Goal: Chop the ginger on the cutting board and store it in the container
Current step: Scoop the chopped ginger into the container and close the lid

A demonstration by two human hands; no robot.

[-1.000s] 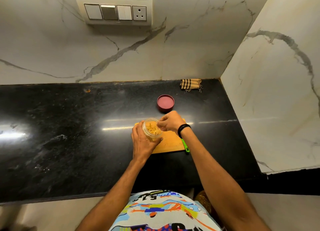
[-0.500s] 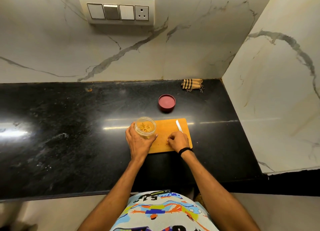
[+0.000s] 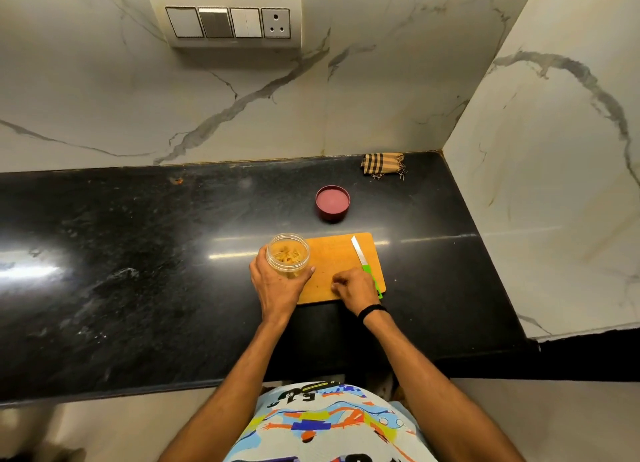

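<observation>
a rectangular wooden cutting board (image 3: 337, 253), orange-brown with rounded corners, lies flat on the glossy black stone worktop (image 3: 138, 253), toward its right end and nearer the front edge than the back. at the board's left end stands a small round container (image 3: 288, 256) of clear plastic with a ribbed neck. pale yellow strips of chopped ginger (image 3: 286, 252) lie inside it, seen through the open mouth. the left hand (image 3: 277, 286) wraps the container from the near side, thumb and fingers curled round its wall, hiding the lower part. the right hand (image 3: 353, 286) rests knuckles-up on the near part of the board, its fingers curled under with the tips at the wood. whether they pinch anything is hidden, so i cannot tell. a black band (image 3: 372, 311) circles that wrist.

a small knife (image 3: 362, 262) lies along the board's right side, its pale pointed blade aimed toward the back edge. its bright green handle is partly covered by the right hand, and its end sticks out over the board's near right corner. a round dark red lid (image 3: 332, 202) sits behind the board, apart from it. a folded striped cloth (image 3: 382, 163) with frayed threads lies at the back right corner. veined white marble forms the walls, and a switch panel (image 3: 225, 21) is on the back one.
</observation>
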